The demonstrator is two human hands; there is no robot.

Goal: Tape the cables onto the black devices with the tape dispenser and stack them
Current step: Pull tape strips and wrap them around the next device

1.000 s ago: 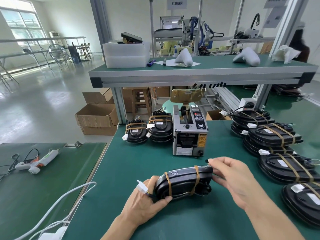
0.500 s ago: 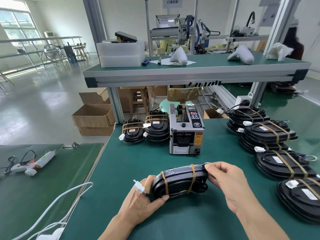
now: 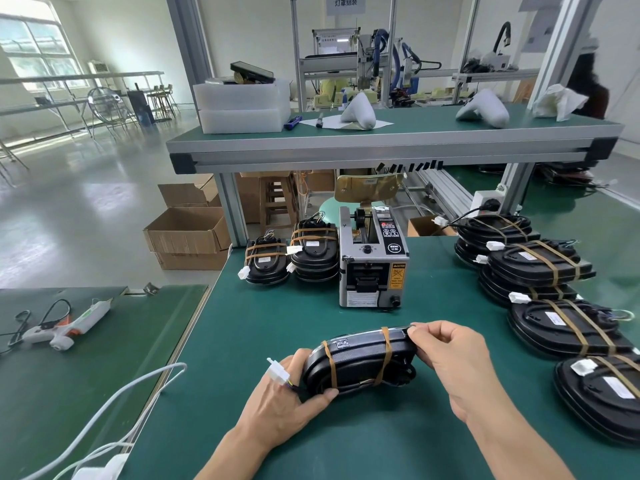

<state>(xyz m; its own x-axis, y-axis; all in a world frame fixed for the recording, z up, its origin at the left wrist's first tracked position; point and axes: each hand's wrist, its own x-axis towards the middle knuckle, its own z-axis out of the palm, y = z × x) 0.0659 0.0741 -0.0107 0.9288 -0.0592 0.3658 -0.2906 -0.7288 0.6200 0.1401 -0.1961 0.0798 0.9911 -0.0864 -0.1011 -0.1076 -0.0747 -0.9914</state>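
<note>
A black device (image 3: 360, 360) stands on its edge on the green table, wrapped by two brown tape strips that hold its cable. My left hand (image 3: 289, 398) grips its left end, with a white connector (image 3: 278, 372) sticking up above the fingers. My right hand (image 3: 450, 358) pinches the device's upper right corner. The grey tape dispenser (image 3: 374, 261) stands just behind. Two short stacks of taped devices (image 3: 294, 258) sit left of the dispenser. More taped devices (image 3: 540, 271) lie stacked and in a row along the right.
A raised shelf (image 3: 391, 147) spans the table above the dispenser, carrying white foam blocks and wrapped parts. A glue gun (image 3: 65, 325) lies on the lower left bench. White cables (image 3: 104, 417) trail at the near left. Cardboard boxes (image 3: 187, 237) stand on the floor.
Both hands hold the device as before, nearly still. The camera has tilted slightly, so the scene sits a bit lower in view.
</note>
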